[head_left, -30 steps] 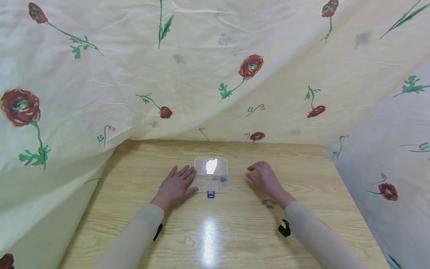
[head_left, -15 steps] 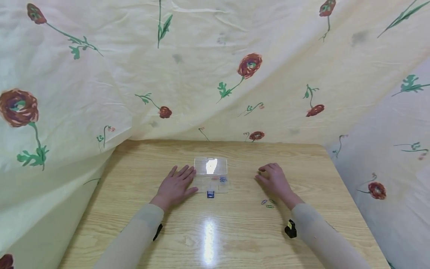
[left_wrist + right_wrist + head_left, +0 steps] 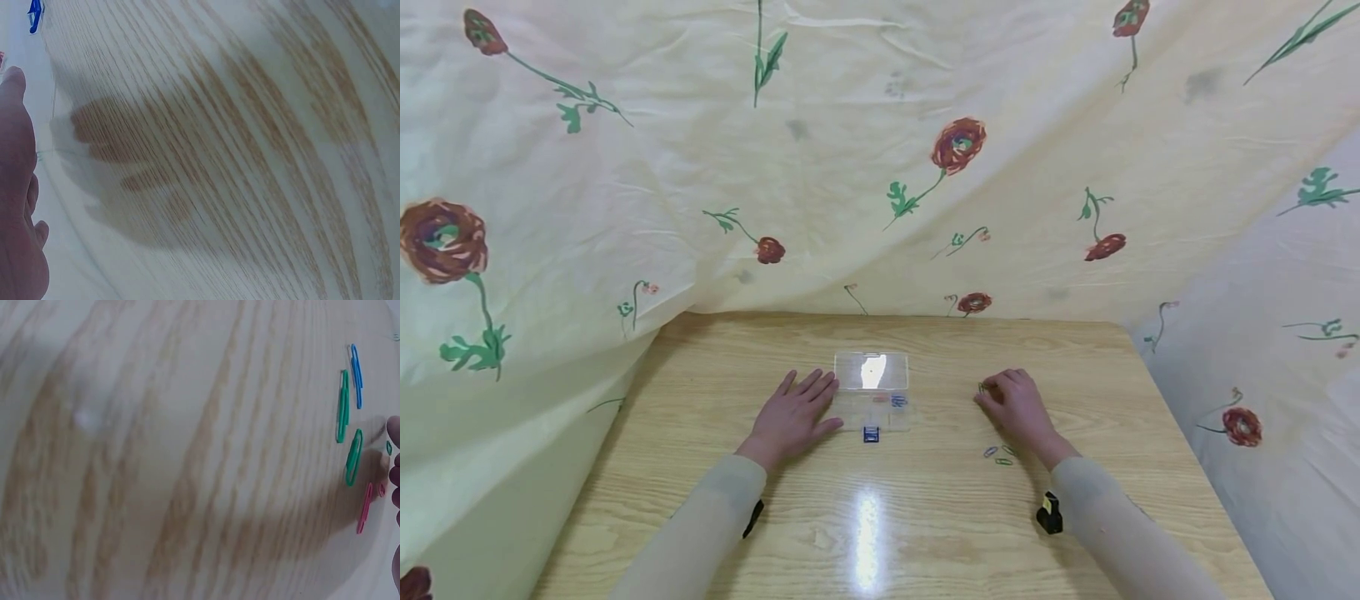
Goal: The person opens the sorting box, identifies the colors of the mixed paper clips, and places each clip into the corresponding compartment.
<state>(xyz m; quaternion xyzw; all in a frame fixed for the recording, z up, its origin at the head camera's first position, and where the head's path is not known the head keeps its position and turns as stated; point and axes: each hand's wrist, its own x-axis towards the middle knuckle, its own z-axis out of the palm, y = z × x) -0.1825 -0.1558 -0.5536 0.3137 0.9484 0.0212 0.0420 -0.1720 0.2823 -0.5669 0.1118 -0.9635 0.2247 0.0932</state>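
My left hand (image 3: pixel 793 417) lies flat with fingers spread, its fingertips and thumb at the left side of a clear plastic compartment box (image 3: pixel 853 414). The box's transparent lid (image 3: pixel 850 372) is folded back, and a blue latch (image 3: pixel 871 434) sits at the front. Blue paper clips (image 3: pixel 898 401) and reddish ones (image 3: pixel 881 397) lie in separate back compartments. To the right, my right hand (image 3: pixel 1017 412) pinches a small green paper clip (image 3: pixel 981 387) between thumb and index finger, close over the table. In the right wrist view only the fingertips (image 3: pixel 394 430) show, beside that clip's end.
Several loose paper clips lie on the wooden table (image 3: pixel 940 517) by the right wrist: green (image 3: pixel 342 407), another green (image 3: pixel 354 457), blue (image 3: pixel 356 375) and pink (image 3: pixel 365 509). Flowered cloth (image 3: pixel 850 167) hangs behind the table and along both sides.
My right hand has moved right, away from the box, and its thumb and index finger have closed in on the green paper clip. The left hand stays in place.
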